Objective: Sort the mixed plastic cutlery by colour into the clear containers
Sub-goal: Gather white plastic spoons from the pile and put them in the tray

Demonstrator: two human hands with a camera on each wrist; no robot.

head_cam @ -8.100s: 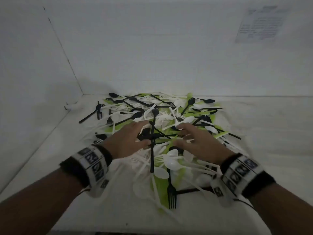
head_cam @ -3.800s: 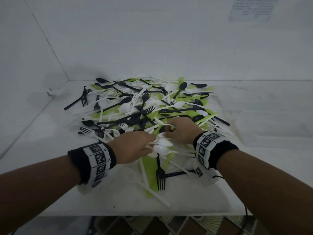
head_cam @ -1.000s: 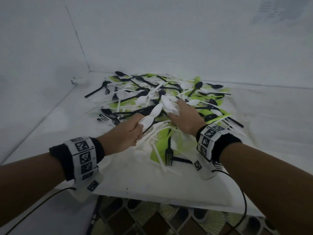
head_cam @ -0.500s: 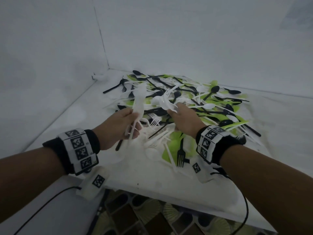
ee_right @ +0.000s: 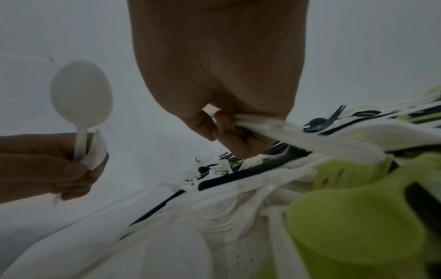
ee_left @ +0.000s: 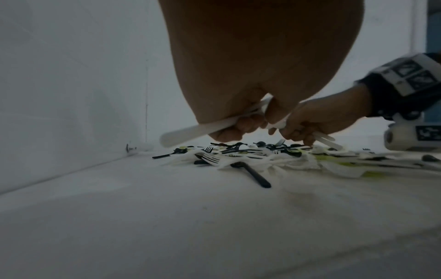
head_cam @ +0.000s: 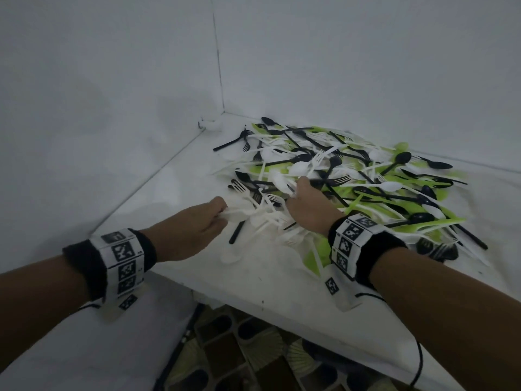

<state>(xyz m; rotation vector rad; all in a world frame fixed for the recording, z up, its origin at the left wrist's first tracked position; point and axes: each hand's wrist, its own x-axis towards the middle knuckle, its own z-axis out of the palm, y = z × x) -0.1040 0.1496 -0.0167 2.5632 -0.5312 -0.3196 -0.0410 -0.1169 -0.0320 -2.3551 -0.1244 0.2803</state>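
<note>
A matte white table (head_cam: 169, 193) in a corner bears a heap (head_cam: 352, 176) of thin black, white and green cutlery. Left hand (head_cam: 191, 230) clutches white spoons (ee_right: 81, 90); right hand (head_cam: 310, 207) grasps white handles (ee_left: 324, 139).

It is dim here, and everything looks grey and a bit blue. My head view bends the wall (head_cam: 112, 108) lines at the edges. Soft shadows sit in the corner. My left hand (ee_left: 250, 66) is a big dark shape up close. Near my right hand (ee_right: 219, 66), the green cutlery (ee_right: 358, 226) is very blurry and smeared.
</note>
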